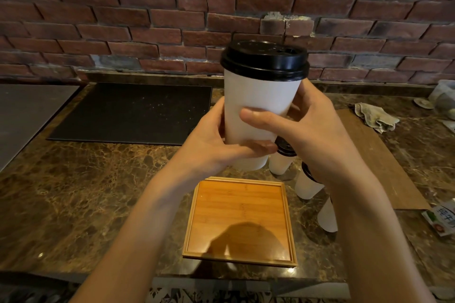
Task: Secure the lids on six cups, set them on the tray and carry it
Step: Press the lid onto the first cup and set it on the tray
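– One cup (258,96) lifted?
– Yes (upright), black lid (264,60) on; left hand (211,145) and right hand (315,130) both curled round it, above far edge of tray (190,216), near worktop (98,179) front edge.

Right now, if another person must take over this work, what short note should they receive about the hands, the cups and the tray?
Left hand: fingers curled round the lower part of the white cup.
Right hand: grips the same cup from the other side.
The cup is raised above the counter, its black lid on; how firmly it sits cannot be told.
Wooden tray: on the counter below, no cup on it yet.
At least three other cups stand right of the tray; two show black lids.
Left: set this cup on the tray, check and load the others, carry it.
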The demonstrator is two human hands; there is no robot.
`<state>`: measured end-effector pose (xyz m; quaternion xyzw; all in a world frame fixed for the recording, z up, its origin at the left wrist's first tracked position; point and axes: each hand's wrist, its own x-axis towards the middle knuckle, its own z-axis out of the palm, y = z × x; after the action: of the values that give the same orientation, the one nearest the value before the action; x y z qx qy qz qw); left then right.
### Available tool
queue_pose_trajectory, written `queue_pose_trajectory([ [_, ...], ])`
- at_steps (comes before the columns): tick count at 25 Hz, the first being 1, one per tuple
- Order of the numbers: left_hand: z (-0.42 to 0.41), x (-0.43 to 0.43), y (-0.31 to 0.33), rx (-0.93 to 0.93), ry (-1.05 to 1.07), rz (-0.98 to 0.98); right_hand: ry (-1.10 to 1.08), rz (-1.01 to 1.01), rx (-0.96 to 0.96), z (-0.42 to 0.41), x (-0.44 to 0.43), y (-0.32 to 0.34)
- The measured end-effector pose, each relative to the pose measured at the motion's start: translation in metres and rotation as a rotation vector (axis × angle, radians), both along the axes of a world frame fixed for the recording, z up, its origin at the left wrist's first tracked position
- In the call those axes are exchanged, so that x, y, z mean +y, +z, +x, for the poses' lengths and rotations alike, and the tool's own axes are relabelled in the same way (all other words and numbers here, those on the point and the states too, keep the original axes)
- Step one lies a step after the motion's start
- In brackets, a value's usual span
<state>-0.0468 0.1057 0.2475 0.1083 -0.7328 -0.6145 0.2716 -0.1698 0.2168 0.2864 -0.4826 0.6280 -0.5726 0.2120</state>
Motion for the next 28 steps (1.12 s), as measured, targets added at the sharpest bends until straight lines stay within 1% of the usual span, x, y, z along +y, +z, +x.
queue_pose_trajectory([
  [5,0.001,-0.005,0.001,-0.042,-0.126,0.046,0.124,0.022,0.065,-0.006,0.006,0.007],
  [8,0.002,-0.004,0.001,-0.056,-0.215,0.073,0.188,0.028,0.033,-0.008,0.007,0.006],
  [12,0.004,-0.001,0.000,-0.046,-0.178,0.079,0.205,0.038,-0.010,-0.008,0.008,0.006],
  [16,0.004,0.002,0.004,-0.026,-0.129,0.100,0.183,0.036,0.000,-0.003,0.008,0.011],
  [19,0.004,0.003,0.005,-0.007,-0.087,0.085,0.131,0.029,0.005,0.001,0.005,0.012],
  [21,0.003,0.005,0.005,-0.004,-0.023,0.054,0.075,0.022,0.005,0.005,0.003,0.012],
  [24,-0.001,0.010,0.005,0.019,0.094,0.007,-0.045,0.041,0.021,0.012,-0.001,0.010],
  [26,-0.004,0.011,0.003,0.038,0.133,0.007,-0.134,0.037,0.021,0.018,-0.005,0.006],
  [28,-0.007,0.011,0.003,0.020,0.149,-0.023,-0.226,0.018,0.046,0.025,-0.007,0.001],
])
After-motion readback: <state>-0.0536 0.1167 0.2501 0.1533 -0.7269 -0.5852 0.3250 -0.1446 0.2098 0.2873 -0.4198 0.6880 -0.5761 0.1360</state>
